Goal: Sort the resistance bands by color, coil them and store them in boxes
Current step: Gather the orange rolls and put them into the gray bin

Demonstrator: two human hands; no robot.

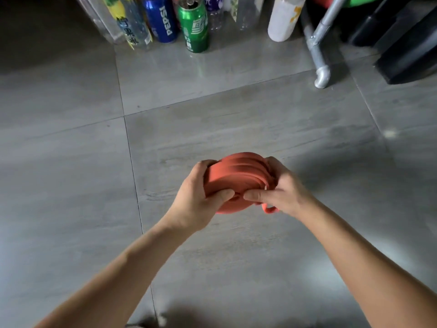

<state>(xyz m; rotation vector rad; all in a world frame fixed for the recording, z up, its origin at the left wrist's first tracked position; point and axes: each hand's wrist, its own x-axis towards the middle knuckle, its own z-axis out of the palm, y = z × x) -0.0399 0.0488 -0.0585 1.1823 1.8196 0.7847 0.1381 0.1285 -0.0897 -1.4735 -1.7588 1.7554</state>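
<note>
An orange-red resistance band [233, 172], wound into a thick flat coil, is held above the grey tiled floor in the middle of the view. My left hand [197, 197] grips its left side, thumb on the near face and fingers curled over the top edge. My right hand [281, 187] grips the right side, thumb pressing the near face next to the left thumb. A short loose loop of the band [269, 209] sticks out under my right hand. No box is in view.
Along the back stand plastic bottles, a blue Pepsi can [160, 18], a green can [193, 24] and a white bottle [283, 18]. A metal pipe leg [318, 55] and black objects [409, 43] stand at the back right.
</note>
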